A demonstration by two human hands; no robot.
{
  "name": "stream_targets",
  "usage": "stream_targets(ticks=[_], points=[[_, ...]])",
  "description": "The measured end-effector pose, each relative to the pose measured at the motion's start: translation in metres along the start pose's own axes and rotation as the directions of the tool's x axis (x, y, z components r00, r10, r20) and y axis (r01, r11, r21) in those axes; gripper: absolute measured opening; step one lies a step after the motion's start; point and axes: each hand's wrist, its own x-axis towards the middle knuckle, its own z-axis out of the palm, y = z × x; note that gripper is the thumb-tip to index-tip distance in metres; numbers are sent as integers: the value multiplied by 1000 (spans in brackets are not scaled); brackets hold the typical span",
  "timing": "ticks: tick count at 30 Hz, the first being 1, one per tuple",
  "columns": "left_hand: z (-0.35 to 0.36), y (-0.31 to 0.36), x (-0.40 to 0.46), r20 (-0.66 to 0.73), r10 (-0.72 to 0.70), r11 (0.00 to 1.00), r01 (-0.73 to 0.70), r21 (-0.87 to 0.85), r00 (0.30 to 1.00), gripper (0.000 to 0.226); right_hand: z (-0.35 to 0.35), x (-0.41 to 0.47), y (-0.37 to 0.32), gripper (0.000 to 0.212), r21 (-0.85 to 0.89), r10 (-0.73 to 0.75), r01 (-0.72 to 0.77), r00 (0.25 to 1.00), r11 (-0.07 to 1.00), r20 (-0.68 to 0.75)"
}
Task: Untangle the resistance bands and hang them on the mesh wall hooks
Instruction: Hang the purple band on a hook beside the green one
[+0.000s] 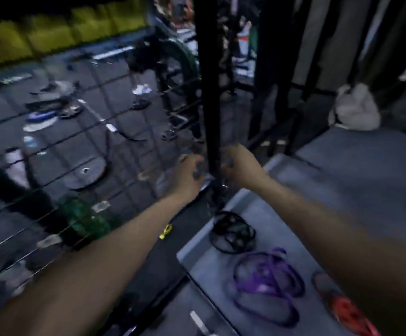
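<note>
Both arms are being stretched forward toward a black upright post (209, 93) at the edge of the mesh wall (51, 146), and the whole view is being smeared by motion blur. The left hand (192, 170) is being held just left of the post and the right hand (240, 166) just right of it, low on the post, with the post standing between them. The fingers (198, 169) of the left hand are being curled toward the post, and those of the right hand are being bent inward as well; whether anything is being pinched between them cannot be told through the blur, though a faint dark strand is being seen near the post's foot between the two hands. The tangled bands are being left on the grey table (294, 204), well apart from the fingers and nearer the viewer: a black band bundle (233, 232) is lying closest to the post, a purple band bundle (267, 284) is lying just beside it, and a red band bundle (342, 306) is being partly covered by the right forearm. A small yellow clip (166, 231) is being seen on the dark floor beside the left forearm. A pale bag (355, 107) is resting farther back on the right.
</note>
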Motion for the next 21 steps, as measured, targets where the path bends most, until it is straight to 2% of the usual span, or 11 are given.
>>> stream_targets(ticks=[5, 10, 15, 21], points=[[108, -2, 11, 266, 137, 990, -126, -57, 954, 36, 21, -26, 100, 47, -12, 303, -303, 953, 953, -18], [208, -23, -9, 499, 161, 987, -134, -90, 852, 35, 71, -76, 190, 53, 22, 550, -550, 835, 835, 17], [284, -62, -45, 648, 140, 990, -129, -65, 749, 35, 126, -127, 252, 45, 60, 674, -677, 736, 734, 65], [359, -116, -92, 736, 34, 997, -70, 19, 676, 40, 207, -172, 311, 45, 89, 737, -753, 657, 652, 161]])
